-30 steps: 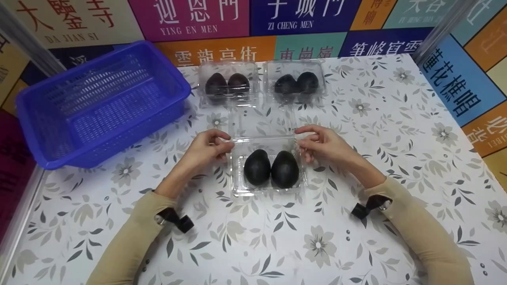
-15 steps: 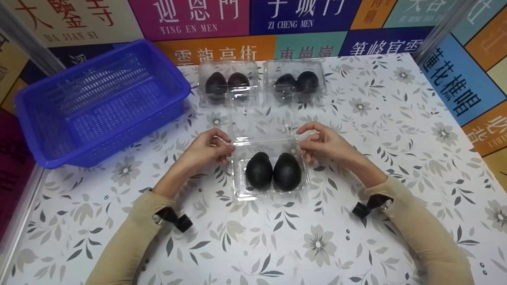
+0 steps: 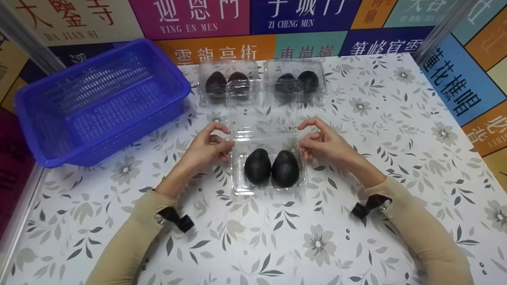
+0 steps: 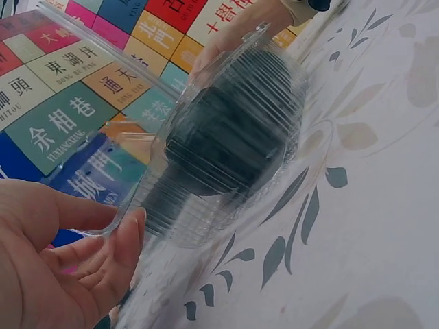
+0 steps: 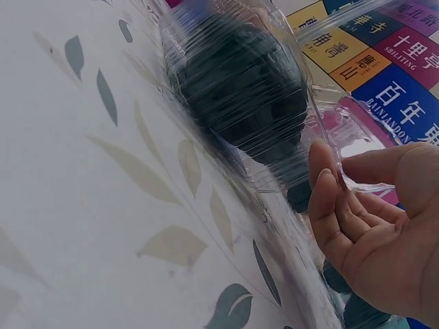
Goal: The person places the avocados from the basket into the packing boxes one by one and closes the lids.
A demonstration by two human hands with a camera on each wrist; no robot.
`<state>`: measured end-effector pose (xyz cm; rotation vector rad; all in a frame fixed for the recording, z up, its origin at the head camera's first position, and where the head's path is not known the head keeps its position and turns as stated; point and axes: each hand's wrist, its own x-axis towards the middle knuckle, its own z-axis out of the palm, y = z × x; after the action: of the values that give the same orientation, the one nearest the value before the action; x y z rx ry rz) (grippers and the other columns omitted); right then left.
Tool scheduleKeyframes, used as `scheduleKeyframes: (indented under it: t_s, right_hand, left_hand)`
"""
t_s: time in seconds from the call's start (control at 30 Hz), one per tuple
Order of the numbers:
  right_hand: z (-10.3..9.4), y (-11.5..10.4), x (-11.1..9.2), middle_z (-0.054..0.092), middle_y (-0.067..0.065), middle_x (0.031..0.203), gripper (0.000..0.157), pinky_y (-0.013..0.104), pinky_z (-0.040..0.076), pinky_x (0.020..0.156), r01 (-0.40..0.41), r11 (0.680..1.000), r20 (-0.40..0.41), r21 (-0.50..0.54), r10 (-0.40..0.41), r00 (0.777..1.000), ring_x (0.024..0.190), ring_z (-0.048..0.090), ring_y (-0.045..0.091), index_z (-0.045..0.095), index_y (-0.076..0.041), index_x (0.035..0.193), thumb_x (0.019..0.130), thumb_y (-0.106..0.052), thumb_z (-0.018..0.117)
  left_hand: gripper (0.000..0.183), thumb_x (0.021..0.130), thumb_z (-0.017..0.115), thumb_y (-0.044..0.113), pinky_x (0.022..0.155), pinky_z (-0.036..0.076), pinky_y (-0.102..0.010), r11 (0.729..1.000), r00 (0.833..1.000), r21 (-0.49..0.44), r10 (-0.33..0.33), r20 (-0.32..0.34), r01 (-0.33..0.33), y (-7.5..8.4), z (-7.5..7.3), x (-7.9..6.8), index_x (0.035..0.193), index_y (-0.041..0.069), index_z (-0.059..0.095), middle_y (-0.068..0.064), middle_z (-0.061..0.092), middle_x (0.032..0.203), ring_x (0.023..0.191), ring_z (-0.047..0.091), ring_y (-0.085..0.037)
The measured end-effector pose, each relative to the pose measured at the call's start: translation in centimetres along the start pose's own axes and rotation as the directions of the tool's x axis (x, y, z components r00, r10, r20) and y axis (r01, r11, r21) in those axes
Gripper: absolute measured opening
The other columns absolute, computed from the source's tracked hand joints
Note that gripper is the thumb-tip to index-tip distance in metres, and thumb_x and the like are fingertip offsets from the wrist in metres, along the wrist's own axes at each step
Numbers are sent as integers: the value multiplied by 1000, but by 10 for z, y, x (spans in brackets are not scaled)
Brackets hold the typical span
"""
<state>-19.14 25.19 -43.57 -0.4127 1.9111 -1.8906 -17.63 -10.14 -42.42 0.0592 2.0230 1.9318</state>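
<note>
A clear plastic clamshell box [image 3: 241,189] lies in the middle of the table in the head view. Its tray holds two dark avocados [image 3: 257,167]; its lid [image 3: 264,113] is tilted up behind them. My left hand [image 3: 206,147] pinches the box's left edge near the hinge. At the opposite edge, my right hand [image 3: 328,143] pinches the plastic between thumb and fingers. Both wrist views show fingertips at the rim corner, with the avocados [image 4: 219,140] blurred through the ribbed wall.
Two lidded clamshell boxes, a left one [image 3: 202,97] and a right one [image 3: 321,93], stand at the back, each with two avocados. A blue plastic basket [image 3: 115,142] sits at the left. Printed panels [image 3: 301,16] border the table's far edge.
The lid has swung upward on its hinge, so its far edge now overlaps the back boxes in view. The box has shifted slightly; both index fingers have lifted a little.
</note>
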Motion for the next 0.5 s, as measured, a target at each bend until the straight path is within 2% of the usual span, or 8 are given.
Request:
scheduleKeyframes:
  t_s: [0.2,0.5]
  right_hand:
    - [0,1,2,65,14,77,37,29,54,55,28,999,10,23,-28,1000,60,63,21,41,-5,127,97,-1,64]
    - [1,2,2,65,14,79,31,28,55,55,60,997,-4,56,-60,998,61,64,20,42,-2,119,97,2,64]
  left_hand:
    - [33,91,72,0,58,58,-31,999,1000,-37,13,-12,-13,-2,1,1,117,8,53,-15,63,86,62,63,-20]
    - [28,91,71,-3,56,55,-27,997,998,-52,57,-20,-58,-3,2,2,111,6,53,-14,63,82,60,62,-19]
